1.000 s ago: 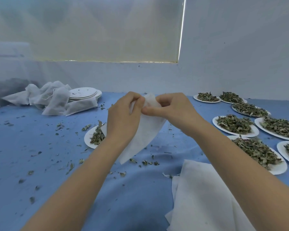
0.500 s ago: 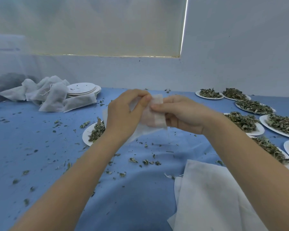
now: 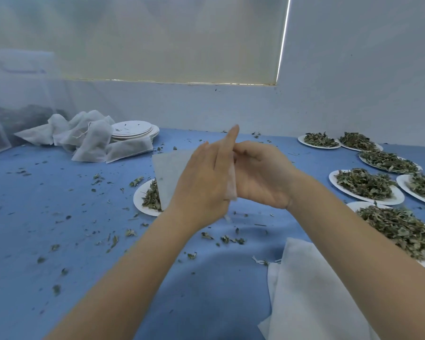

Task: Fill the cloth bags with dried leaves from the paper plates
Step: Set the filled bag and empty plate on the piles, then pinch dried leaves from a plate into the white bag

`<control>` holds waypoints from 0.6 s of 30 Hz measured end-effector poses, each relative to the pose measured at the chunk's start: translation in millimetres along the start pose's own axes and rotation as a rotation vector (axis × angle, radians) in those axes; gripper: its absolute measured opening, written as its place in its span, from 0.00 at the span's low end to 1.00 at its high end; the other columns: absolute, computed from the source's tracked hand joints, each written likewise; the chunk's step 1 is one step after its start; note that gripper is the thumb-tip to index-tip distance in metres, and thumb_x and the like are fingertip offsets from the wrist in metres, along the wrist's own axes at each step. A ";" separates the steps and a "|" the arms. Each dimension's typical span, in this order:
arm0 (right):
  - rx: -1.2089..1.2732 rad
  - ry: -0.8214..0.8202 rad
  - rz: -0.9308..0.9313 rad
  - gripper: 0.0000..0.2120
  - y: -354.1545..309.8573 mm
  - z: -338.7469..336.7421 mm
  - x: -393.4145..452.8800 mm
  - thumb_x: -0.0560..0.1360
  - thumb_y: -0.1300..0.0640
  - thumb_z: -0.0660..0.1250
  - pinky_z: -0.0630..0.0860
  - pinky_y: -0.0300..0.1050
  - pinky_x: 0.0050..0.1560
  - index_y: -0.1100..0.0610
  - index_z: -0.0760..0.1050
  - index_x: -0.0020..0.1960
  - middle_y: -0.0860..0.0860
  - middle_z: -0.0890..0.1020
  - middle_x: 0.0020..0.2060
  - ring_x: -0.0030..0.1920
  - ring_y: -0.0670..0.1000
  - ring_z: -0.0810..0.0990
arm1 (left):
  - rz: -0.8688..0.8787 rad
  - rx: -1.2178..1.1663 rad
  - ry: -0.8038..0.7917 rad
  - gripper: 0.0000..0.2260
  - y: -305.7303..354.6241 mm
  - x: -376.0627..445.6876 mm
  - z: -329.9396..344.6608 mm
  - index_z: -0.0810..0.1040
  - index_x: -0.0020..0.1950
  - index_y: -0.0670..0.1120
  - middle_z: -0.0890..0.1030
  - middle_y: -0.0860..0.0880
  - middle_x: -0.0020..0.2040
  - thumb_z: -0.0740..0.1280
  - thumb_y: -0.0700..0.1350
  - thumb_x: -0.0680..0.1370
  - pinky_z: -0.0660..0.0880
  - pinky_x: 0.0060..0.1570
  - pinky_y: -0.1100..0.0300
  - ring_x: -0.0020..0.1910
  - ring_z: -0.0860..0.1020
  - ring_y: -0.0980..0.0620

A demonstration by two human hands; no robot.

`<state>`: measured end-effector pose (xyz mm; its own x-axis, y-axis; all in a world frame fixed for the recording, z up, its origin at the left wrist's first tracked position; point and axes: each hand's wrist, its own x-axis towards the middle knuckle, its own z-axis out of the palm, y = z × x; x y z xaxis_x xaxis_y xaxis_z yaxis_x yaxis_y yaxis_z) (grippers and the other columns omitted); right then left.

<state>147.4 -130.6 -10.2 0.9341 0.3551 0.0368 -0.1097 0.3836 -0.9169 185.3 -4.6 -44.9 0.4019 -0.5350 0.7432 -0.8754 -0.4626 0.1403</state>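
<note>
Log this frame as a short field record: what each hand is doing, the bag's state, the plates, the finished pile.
left hand: fingers straight, pressed flat against the cloth bag
right hand: fingers curled round the bag's edge
bag state: held above the table, flat, no leaves visible inside
nearest plate: partly behind the bag, some leaves left
full plates: several along the right side
filled bags: heaped at far left beside stacked empty plates
spare bags: near right

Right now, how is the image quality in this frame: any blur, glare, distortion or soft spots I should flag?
Head view: light is soft and even, with only faint shadows on the blue cloth; a bright strip glares along the blind's right edge; the wide lens bends the wall line; the left hand and right hand on the cloth bag look slightly smeared; the far left corner is hazy.
</note>
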 end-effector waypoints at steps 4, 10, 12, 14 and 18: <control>-0.065 -0.086 0.090 0.27 -8.0 -6.7 4.2 0.77 0.46 0.54 0.73 0.56 0.61 0.65 0.69 0.66 0.59 0.78 0.59 0.58 0.58 0.78 | 0.078 0.160 -0.003 0.40 -18.3 -7.1 -11.0 0.61 0.70 0.32 0.77 0.39 0.51 0.72 0.34 0.61 0.70 0.48 0.53 0.45 0.76 0.40; -0.299 -0.090 0.128 0.32 -23.6 7.3 44.3 0.73 0.37 0.60 0.77 0.50 0.58 0.65 0.76 0.58 0.60 0.81 0.55 0.56 0.58 0.80 | -0.151 0.325 -0.093 0.21 -51.3 -4.9 -37.0 0.74 0.52 0.33 0.76 0.36 0.43 0.69 0.31 0.59 0.70 0.36 0.48 0.39 0.74 0.36; -0.437 0.042 0.039 0.23 -20.6 15.5 65.8 0.76 0.42 0.61 0.80 0.48 0.52 0.62 0.79 0.53 0.58 0.83 0.49 0.49 0.55 0.83 | -0.261 0.400 -0.091 0.16 -73.9 -7.4 -49.1 0.72 0.49 0.35 0.74 0.37 0.43 0.66 0.32 0.62 0.65 0.34 0.51 0.40 0.73 0.36; -0.512 0.180 -0.057 0.16 -10.2 19.8 85.8 0.78 0.48 0.62 0.81 0.46 0.49 0.59 0.81 0.49 0.55 0.85 0.44 0.45 0.53 0.84 | -0.349 0.469 -0.084 0.16 -99.0 -15.0 -59.5 0.72 0.51 0.37 0.75 0.38 0.47 0.67 0.34 0.64 0.61 0.35 0.53 0.43 0.73 0.37; -0.861 0.450 -0.126 0.08 25.2 9.5 115.5 0.75 0.53 0.67 0.77 0.39 0.44 0.56 0.82 0.46 0.49 0.85 0.41 0.42 0.46 0.82 | -0.457 0.514 -0.168 0.21 -139.3 -36.2 -67.8 0.70 0.60 0.42 0.74 0.43 0.55 0.66 0.39 0.68 0.63 0.40 0.54 0.52 0.71 0.39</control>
<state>249.3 -71.8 -25.2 0.9839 -0.0729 0.1630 0.1178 -0.4207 -0.8995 274.5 127.1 -47.0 0.7709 -0.2904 0.5669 -0.3883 -0.9198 0.0569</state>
